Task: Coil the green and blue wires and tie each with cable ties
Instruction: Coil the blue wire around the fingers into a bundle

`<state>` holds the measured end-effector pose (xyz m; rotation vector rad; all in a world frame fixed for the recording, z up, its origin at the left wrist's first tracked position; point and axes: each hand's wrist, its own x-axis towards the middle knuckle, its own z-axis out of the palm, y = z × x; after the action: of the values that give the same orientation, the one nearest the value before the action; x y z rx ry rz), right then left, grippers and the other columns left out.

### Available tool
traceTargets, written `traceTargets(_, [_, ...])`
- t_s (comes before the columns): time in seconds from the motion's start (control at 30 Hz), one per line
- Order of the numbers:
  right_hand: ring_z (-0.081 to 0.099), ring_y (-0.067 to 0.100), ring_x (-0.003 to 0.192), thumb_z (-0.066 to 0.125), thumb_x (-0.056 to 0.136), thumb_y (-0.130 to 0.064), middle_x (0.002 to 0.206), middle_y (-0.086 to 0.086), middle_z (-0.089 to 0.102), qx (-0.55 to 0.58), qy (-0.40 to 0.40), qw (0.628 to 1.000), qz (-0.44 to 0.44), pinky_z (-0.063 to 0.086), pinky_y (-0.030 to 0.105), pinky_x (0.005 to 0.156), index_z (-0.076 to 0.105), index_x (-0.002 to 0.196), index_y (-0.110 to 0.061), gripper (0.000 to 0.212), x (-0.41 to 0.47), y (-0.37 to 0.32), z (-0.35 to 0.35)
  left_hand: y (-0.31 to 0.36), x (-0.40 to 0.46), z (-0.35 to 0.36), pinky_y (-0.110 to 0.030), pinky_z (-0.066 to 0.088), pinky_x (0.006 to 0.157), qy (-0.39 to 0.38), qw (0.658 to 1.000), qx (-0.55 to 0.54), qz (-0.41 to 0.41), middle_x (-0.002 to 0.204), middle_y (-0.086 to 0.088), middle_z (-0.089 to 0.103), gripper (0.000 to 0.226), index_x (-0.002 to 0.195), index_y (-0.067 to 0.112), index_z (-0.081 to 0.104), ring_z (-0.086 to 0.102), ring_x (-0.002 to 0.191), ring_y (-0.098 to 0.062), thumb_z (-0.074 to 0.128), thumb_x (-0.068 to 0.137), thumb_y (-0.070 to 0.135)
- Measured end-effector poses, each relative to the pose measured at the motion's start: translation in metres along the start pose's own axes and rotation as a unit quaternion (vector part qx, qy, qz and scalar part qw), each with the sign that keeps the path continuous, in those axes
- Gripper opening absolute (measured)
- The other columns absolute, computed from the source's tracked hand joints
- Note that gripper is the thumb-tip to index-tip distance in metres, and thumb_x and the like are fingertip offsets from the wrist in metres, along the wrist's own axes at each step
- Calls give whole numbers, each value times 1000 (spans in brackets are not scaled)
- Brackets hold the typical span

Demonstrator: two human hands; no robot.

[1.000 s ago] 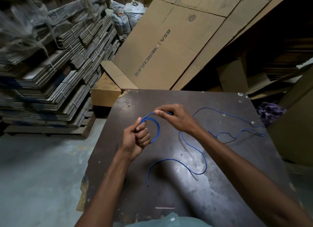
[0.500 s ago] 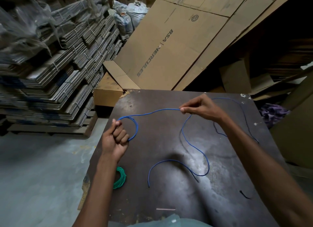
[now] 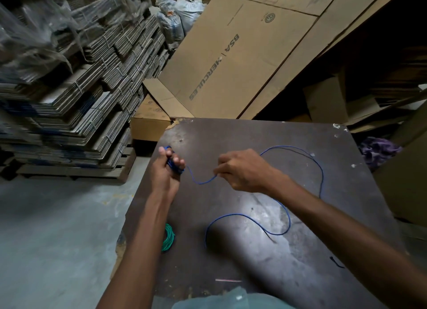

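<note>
My left hand (image 3: 169,170) is closed around a small coil of the blue wire (image 3: 286,218) at the table's far left edge. From that coil the wire sags to my right hand (image 3: 245,170), which pinches it between thumb and fingers. Past my right hand the wire loops out to the right and back across the dark table (image 3: 288,274), its free end lying near the middle. A coiled green wire (image 3: 168,237) lies on the table's left edge, partly hidden under my left forearm. A black cable tie (image 3: 336,262) lies at the right.
A thin pale strip (image 3: 228,280) lies near the table's front edge. Stacks of flattened cartons (image 3: 69,89) stand at the left on a pallet. Big cardboard sheets (image 3: 242,59) lean behind the table. A purple cloth (image 3: 379,149) lies at the right.
My right hand has come back toward my left hand, and the stretched wire between them now sags. The coil in my left hand has tightened. The loose loop has been drawn in.
</note>
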<state>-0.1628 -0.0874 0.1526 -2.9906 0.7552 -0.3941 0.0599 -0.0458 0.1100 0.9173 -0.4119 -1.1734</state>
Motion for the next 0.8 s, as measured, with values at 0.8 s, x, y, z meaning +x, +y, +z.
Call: traceTargets(0.8, [48,6,59,58,103,-35,65,-26,61,374,81,903,197,49,32,61,72,126,-24,29,24,12,19,-25,-36,24,-26,7,39,-180,963,-69,-187,45,7,7,45,57,22,34,2,39,-11,32,101,33])
